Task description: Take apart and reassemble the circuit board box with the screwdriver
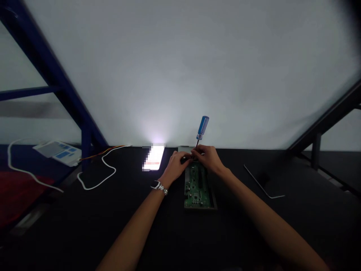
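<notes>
Head view, items on the black counter (126,229). Item one: green circuit board (197,188) in a shallow frame (200,208), lying ahead of me, between my forearms. Its long axis runs away from me, near edge toward my body, far end under my fingers. Item two: blue-handled screwdriver (203,126), shaft down at that far end, handle uppermost and leaning to my right; tip hidden by fingers.

Right hand (210,158): reaching in from the right, fingers narrow, closed about the shaft below the handle; the hand nearer to the tool. Left hand (175,165): reaching in from the left, fingers bent, fingertips at the board's far end, close by the right ones; whether they pinch anything, I cannot tell. Both wrists angle inward, backs of hands upward.

Sundries: metal watch (162,187) on my left wrist; glowing device (154,158) left of it; bent rod (258,183) off to the right.
</notes>
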The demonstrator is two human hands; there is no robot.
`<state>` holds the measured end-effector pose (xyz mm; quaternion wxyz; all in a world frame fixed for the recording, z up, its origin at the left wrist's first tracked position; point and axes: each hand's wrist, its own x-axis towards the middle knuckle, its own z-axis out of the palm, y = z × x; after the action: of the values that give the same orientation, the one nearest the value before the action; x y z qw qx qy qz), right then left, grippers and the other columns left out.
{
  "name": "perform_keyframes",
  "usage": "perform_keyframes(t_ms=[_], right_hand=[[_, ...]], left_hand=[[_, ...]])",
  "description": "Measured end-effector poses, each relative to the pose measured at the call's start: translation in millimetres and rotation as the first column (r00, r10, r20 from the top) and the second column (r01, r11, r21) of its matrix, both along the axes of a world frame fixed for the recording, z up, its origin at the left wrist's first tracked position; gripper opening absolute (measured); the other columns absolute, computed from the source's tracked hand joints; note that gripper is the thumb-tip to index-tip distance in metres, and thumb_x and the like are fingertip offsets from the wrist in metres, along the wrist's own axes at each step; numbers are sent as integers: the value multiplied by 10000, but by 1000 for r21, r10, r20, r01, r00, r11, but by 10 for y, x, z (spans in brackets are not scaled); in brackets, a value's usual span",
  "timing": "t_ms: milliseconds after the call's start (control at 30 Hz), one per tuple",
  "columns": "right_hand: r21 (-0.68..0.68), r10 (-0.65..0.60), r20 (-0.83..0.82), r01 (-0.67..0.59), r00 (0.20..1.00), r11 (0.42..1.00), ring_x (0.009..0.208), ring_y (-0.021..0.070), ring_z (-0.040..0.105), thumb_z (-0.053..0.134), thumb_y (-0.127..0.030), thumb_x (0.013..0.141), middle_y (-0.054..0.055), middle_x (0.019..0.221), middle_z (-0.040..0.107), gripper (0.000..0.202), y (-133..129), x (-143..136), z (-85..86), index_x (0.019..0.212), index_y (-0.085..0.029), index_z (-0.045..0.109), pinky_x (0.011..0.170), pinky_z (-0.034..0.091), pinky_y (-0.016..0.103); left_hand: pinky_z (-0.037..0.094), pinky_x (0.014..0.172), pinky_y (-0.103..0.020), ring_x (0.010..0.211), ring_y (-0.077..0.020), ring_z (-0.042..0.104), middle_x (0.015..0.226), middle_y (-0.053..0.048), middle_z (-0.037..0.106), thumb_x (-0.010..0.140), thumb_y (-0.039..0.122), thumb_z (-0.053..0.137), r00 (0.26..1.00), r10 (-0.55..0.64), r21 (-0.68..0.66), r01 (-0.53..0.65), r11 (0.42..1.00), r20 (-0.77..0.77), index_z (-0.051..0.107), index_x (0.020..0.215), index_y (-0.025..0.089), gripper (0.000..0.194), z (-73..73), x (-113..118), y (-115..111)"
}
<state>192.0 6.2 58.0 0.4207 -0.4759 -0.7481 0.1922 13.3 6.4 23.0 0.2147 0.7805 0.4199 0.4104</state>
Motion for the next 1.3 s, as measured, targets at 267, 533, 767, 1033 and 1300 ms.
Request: perform_keyframes(t_ms=[267,533,767,1033,1300], right_hand=[[-156,26,-353,-86,935,984,690,205,681,599,-446,873,66,824,715,290,-193,49,-22,971,-179,653,546,562,303],[-234,19,-670,-235,742,943,812,224,694,633,-448,857,88,959,712,310,-487,79,-305,1011,-196,539,551,597,321],[-198,21,-731,-242,682,950,790,201,693,636,-425,870,59,936,710,265,-582,133,-355,973,-218,506,593,599,326],[-168,8,-776,-219,631,961,747,199,715,674,-438,845,55,926,744,300,-574,147,-392,949,-237,477,595,583,313],[-202,-31,-752,-185,658,962,690,187,719,687,-482,815,62,900,755,348,-602,70,-361,891,-230,459,592,572,293]], left_hand=[[470,746,-341,846,-195,580,948,-46,677,901,318,576,1000,-5,-6,5,1000,-21,682,1030,226,190,-9,-251,-179],[454,693,-318,767,-172,572,896,-33,670,805,317,688,986,-125,-142,109,984,-111,682,985,224,203,-99,-395,-215],[437,686,-307,765,-169,556,842,-20,658,793,313,700,975,-174,-184,147,972,-140,703,934,230,163,-106,-422,-195],[442,690,-302,739,-162,560,800,-19,654,824,268,675,990,-110,-142,97,985,-84,710,865,209,80,-81,-212,-324],[440,679,-295,724,-152,563,810,-24,657,848,260,646,994,-98,-59,95,994,-43,711,841,206,84,-128,-190,-345]])
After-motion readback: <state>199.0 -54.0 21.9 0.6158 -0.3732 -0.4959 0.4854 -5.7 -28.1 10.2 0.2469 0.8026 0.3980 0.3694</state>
